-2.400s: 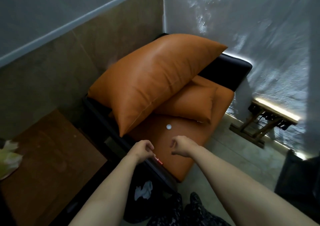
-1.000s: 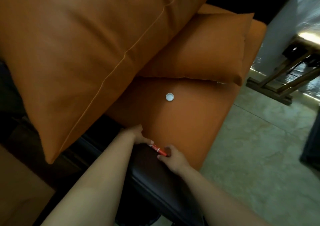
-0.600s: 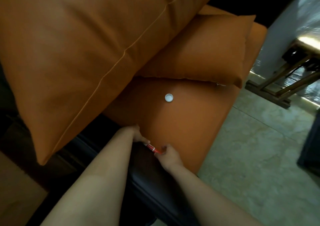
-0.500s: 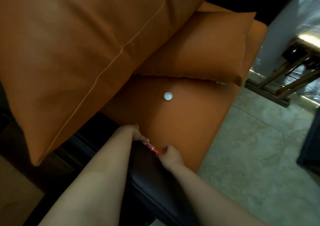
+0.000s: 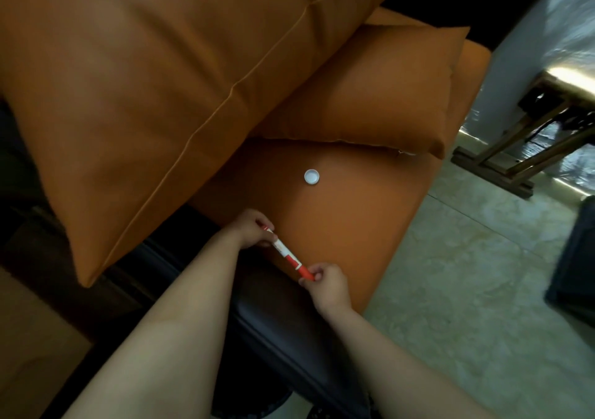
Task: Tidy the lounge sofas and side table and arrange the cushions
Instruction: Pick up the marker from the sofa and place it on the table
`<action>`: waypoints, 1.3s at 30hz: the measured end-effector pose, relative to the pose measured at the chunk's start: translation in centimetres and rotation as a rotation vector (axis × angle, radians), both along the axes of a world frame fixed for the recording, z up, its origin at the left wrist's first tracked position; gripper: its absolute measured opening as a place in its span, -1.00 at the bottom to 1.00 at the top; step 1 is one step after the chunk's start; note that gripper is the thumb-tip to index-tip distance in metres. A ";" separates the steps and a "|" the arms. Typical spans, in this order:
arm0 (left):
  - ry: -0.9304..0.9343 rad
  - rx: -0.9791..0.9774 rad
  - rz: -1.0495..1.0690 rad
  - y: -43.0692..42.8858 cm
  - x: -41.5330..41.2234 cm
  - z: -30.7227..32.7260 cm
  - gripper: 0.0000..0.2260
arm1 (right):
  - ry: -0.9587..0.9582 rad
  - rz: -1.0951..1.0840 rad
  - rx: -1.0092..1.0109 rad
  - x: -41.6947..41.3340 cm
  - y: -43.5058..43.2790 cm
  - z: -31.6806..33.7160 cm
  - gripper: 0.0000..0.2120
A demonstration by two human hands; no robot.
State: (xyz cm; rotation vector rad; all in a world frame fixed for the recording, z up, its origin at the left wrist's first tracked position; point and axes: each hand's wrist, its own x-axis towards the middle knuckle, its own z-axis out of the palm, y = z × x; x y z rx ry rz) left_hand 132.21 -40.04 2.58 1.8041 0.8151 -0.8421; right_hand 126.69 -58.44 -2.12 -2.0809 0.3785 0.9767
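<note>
A red and white marker pen [image 5: 287, 255] lies along the gap between the orange sofa seat [image 5: 354, 219] and the dark armrest [image 5: 273, 315]. My left hand [image 5: 252, 233] grips its upper end and my right hand [image 5: 325, 282] pinches its red lower end. A small white bottle cap [image 5: 311, 176] lies on the seat beyond my hands. A large orange cushion [image 5: 154, 74] leans across the left of the sofa, overlapping a smaller orange cushion [image 5: 370, 96] that lies flat at the back of the seat.
A brown side table [image 5: 25, 338] sits at the lower left beside the armrest. A wooden stand [image 5: 521, 142] is on the pale tiled floor [image 5: 467, 290] at the right, and a dark object [image 5: 573, 264] fills the right edge.
Both hands have drawn the marker up out of the gap, so more of its length shows between them. My hands are now further apart.
</note>
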 end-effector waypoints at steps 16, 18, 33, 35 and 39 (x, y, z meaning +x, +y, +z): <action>-0.227 -0.224 0.634 -6.5 -3.7 6.1 -0.92 | -0.291 0.019 0.131 3.2 -5.8 8.1 -0.87; -0.241 -0.213 0.673 -7.8 -4.3 7.6 -0.91 | -0.294 0.029 0.143 3.6 -6.6 10.1 -0.86; -0.507 -0.018 0.812 -12.6 -9.5 22.2 -0.90 | -0.061 -0.065 0.556 4.7 -9.3 27.3 -0.84; -0.551 0.008 0.826 -12.7 -9.8 23.6 -0.90 | -0.058 -0.092 0.592 4.7 -9.1 28.4 -0.87; -0.626 0.047 0.809 -12.5 -9.8 26.1 -0.91 | -0.076 -0.141 0.645 5.2 -8.2 30.2 -0.86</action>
